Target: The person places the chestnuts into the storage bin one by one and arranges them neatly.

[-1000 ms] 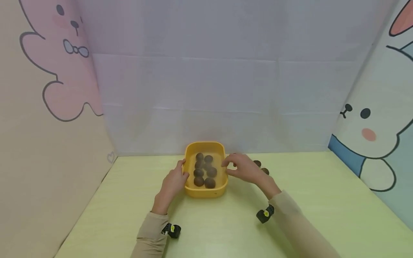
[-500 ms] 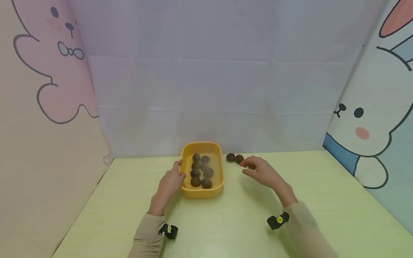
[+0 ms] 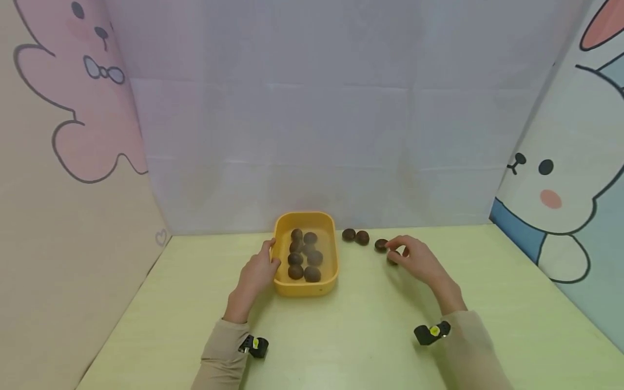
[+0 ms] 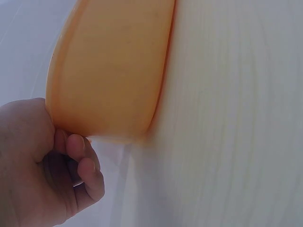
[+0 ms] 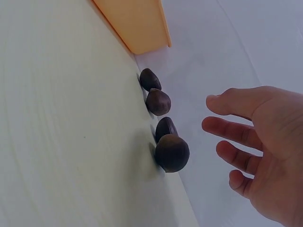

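In the head view a yellow plastic box [image 3: 306, 290] stands near the back of the table, with several dark brown chestnuts [image 3: 295, 272] inside. My left hand [image 3: 253, 277] grips its left rim. The left wrist view shows that hand [image 4: 52, 165] with curled fingers at the box's edge [image 4: 113, 71]. To the right of the box lie several more chestnuts [image 3: 362, 238] in a loose row. My right hand [image 3: 418, 262] is over the row's right end, beside the nearest chestnut [image 5: 172, 153]. In the right wrist view its fingers are parted, apart from that chestnut.
A pale yellow-green table [image 3: 317, 346] spreads out in front. Behind it hangs a white cloth [image 3: 312, 130]. Side panels with a pink cartoon animal [image 3: 97, 119] and a white rabbit [image 3: 551, 162] bound the table left and right. Each wrist carries a small black camera [image 3: 429, 333].
My right hand has moved right, from the box's right rim to the far end of the chestnut row, uncovering the chestnuts. My left hand stays on the box.
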### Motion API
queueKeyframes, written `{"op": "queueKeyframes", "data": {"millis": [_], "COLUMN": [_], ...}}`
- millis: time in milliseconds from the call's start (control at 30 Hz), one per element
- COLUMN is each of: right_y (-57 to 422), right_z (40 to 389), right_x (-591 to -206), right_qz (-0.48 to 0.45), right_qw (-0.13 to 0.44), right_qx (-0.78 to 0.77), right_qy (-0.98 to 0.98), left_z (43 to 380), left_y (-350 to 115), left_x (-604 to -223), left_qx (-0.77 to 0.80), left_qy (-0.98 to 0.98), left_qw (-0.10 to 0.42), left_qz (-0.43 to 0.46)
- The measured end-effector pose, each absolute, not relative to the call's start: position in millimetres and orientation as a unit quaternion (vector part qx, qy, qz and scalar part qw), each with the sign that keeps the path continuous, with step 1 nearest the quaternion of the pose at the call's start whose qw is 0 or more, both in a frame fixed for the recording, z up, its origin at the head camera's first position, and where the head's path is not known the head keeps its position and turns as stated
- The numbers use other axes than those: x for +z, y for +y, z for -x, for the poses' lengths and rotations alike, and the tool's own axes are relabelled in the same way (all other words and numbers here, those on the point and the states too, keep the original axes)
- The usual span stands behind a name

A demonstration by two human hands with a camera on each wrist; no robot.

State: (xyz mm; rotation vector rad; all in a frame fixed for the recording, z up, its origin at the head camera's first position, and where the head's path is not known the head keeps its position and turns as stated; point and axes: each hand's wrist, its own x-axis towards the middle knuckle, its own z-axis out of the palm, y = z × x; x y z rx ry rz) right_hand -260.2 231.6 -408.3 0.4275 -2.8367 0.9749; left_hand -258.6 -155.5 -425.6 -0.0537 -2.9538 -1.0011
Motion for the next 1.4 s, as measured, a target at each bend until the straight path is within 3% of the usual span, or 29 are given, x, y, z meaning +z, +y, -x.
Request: {"op": "queueKeyframes", "data": {"millis": [867, 1400], "right_y": [255, 253], "right_z": [269, 270], "right_x": [-442, -439], "right_qz": [-0.131, -0.107], "right_qw": [0.038, 0.040], "right_qx": [0.339, 0.336], "right_qy": [-0.931, -0.935], "left_z": [260, 261], "left_y": [-155, -155], "left_x": [-424, -425], "left_qx": [-0.316, -0.317], "left_qy": [-0.949, -0.948], "left_qw": [0.004, 0.010], "left_qz": [0.016, 0.018]}}
